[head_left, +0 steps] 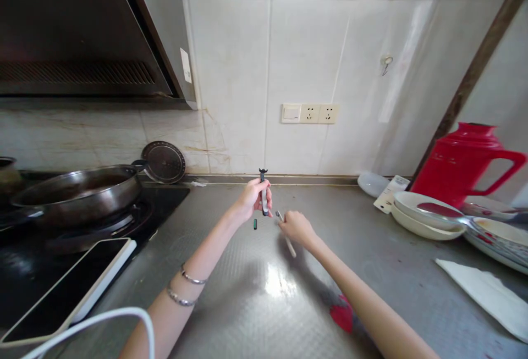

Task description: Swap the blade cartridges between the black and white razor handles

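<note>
My left hand (250, 196) is closed around a slim black-and-silver razor handle (264, 197), held upright above the counter. A small forked black piece tops the handle, with no blade head on it. Just below this hand, a small dark cartridge with a green strip (255, 224) lies on the metal surface. To its right, my right hand (297, 227) pinches a thin pale stick (290, 247) with a small dark tip pointing up toward the razor handle. Its exact kind is too small to make out. The stick and the handle are apart.
At left, a steel pan (78, 191) sits on the black stove, with a phone (70, 287) and white cable (136, 310) nearer me. Right are stacked bowls (424, 227), a red thermos jug (457, 166) and a white paper (487, 296). Wall sockets (319, 113) are behind.
</note>
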